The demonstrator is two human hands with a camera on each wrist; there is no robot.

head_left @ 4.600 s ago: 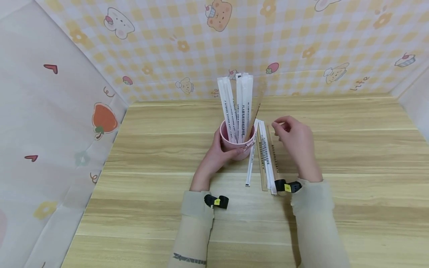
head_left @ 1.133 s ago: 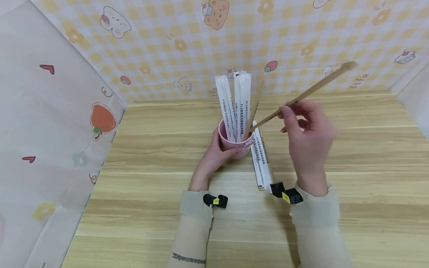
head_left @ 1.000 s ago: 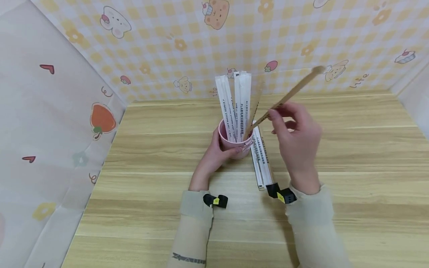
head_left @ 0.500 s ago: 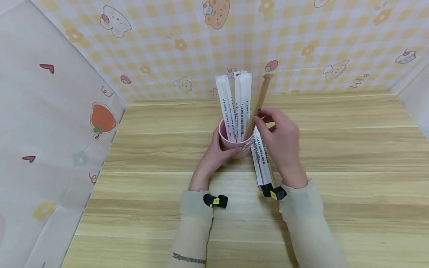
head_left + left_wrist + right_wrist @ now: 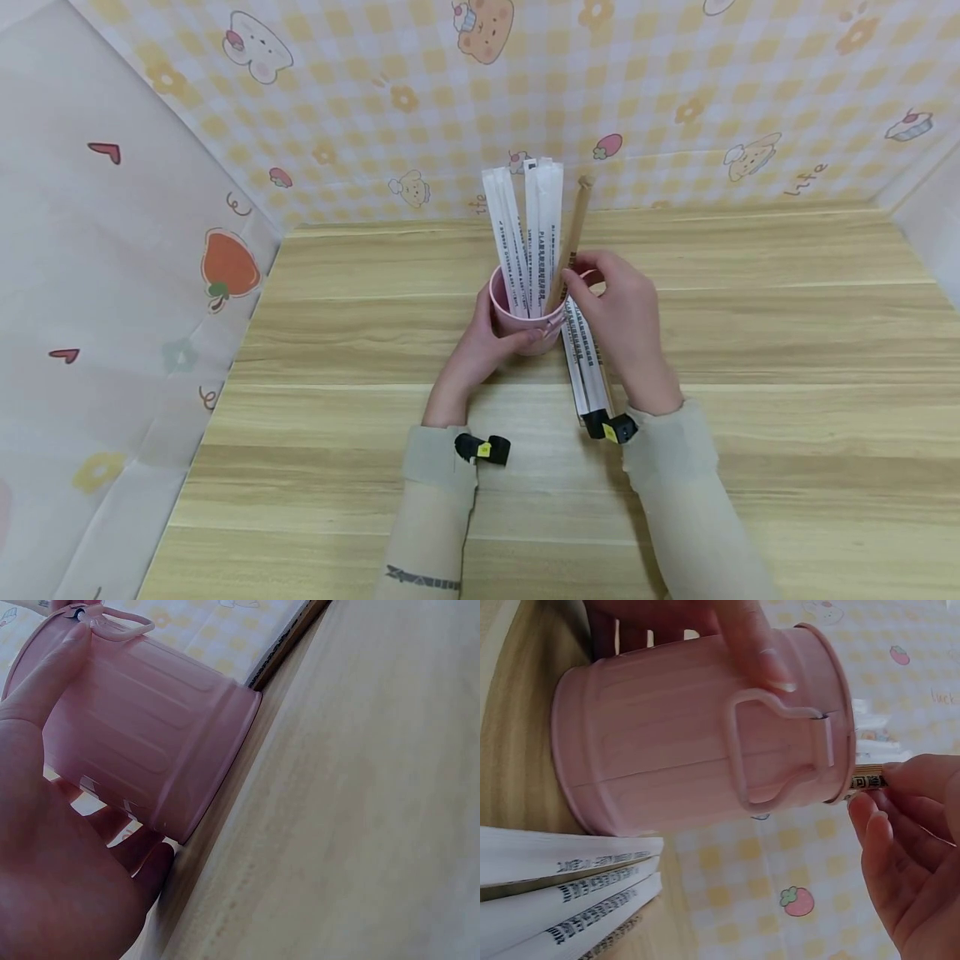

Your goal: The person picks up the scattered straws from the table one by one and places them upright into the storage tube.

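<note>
My left hand point(image 5: 480, 354) holds a pink bucket-shaped cup point(image 5: 150, 712) upright on the table, thumb on the near side near its handle point(image 5: 739, 757). Several white paper-wrapped straws point(image 5: 543, 225) stand in the cup. A brown paper-wrapped straw point(image 5: 577, 221) leans at the cup's right side, its lower end inside. My right hand point(image 5: 618, 321) pinches this straw between thumb and fingers just above the rim, as the right wrist view shows too. Close to the cup's right, more wrapped straws point(image 5: 588, 358) lie on the table, partly covered by the right wrist's camera.
The wood-grain table point(image 5: 337, 333) reaches to a yellow checked backdrop point(image 5: 337, 108) behind the cup. A white patterned sheet point(image 5: 150, 275) borders the left side. Each wrist carries a black camera point(image 5: 483, 450).
The right hand picked a brown straw from those on the table, swung it left and upright, and lowered its end into the cup. The left hand stays on the cup.
</note>
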